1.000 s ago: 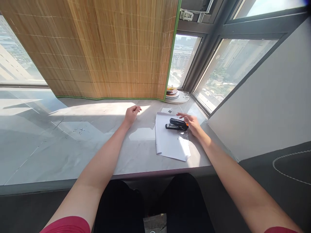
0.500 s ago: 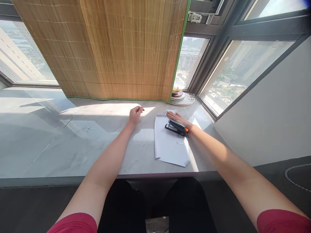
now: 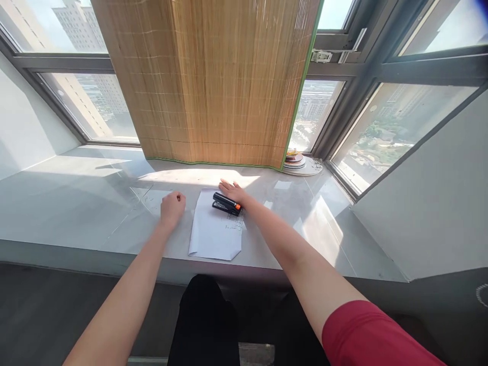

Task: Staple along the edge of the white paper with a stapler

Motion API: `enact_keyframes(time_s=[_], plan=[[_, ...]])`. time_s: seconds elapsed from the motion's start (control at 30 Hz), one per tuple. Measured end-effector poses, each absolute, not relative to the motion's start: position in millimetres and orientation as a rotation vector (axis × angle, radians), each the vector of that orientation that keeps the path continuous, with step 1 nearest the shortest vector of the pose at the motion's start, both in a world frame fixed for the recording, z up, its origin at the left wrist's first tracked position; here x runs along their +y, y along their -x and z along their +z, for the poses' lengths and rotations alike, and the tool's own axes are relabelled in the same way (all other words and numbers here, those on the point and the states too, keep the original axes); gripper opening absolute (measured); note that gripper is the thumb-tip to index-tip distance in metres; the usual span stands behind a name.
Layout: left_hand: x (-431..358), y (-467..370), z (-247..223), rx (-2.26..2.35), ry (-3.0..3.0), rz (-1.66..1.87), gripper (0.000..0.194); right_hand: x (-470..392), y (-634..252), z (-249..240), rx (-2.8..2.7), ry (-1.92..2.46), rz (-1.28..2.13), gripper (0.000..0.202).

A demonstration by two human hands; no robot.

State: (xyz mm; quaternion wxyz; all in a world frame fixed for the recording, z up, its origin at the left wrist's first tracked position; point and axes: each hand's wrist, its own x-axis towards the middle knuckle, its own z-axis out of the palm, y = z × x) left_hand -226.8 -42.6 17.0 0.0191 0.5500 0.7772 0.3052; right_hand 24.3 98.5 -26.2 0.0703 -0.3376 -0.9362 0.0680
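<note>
White sheets of paper (image 3: 214, 235) lie on the pale marble-look sill, with a black stapler (image 3: 226, 204) with an orange tip resting on their upper part. My right hand (image 3: 233, 191) lies flat at the papers' top right edge, just behind the stapler, its fingers spread. To the left of the papers, my left hand (image 3: 173, 207) is curled above the sill; whatever its fingers may hold is too small to make out. Small print shows near the papers' right edge.
A bamboo blind (image 3: 224, 86) hangs behind the sill (image 3: 95, 203). Stacked plates (image 3: 295, 161) stand in the back right corner by the window frames. A white wall (image 3: 423, 188) bounds the right side. My dark-clad legs are below the front edge.
The papers and stapler have shifted left along the sill with my right hand. My left hand has moved left and nearer the front. The camera view has turned too.
</note>
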Motion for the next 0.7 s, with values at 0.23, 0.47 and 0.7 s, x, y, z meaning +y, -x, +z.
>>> enact_keyframes(time_s=[0.23, 0.47, 0.7], plan=[[-61.0, 230.8, -15.1, 2.56, -1.931, 0.361, 0.036, 101.5, -21.8, -24.0, -2.914, 0.927, 0.205, 0.057], [-57.3, 226.7, -7.2, 2.569, -1.933, 0.268, 0.036, 96.3, -23.7, -22.9, -2.818, 0.938, 0.124, 0.06], [-59.8, 224.4, -4.0, 2.57, -1.926, 0.268, 0.036, 78.0, -45.7, -25.6, -2.669, 1.144, 0.022, 0.063]])
